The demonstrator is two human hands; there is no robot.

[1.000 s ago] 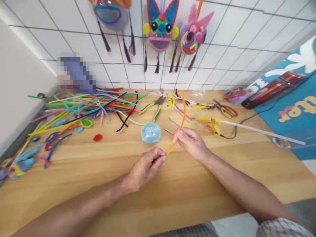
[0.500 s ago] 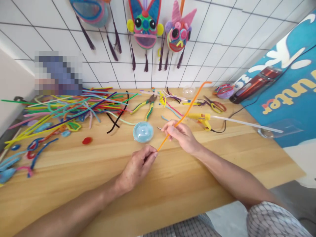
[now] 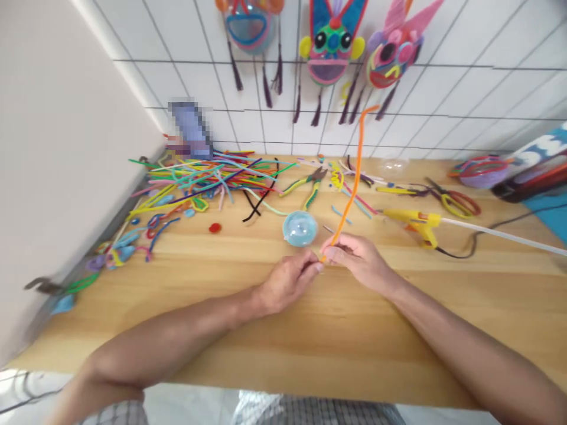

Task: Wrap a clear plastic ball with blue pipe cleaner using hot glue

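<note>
An orange pipe cleaner stands nearly upright over the wooden table, its top bent over. My left hand pinches its lower end, fingers closed. My right hand pinches the same stem just beside it, so the two hands almost touch. A clear blue plastic half-ball lies on the table just behind my left hand.
A heap of coloured pipe cleaners fills the back left. Green-handled pliers, a yellow glue gun with its cable, and scissors lie behind. Pipe-cleaner masks hang on the tiled wall. A white wall bounds the left.
My hands have come together on the pipe cleaner's lower end, and the stem has swung from a slant to nearly upright. The view has turned left.
</note>
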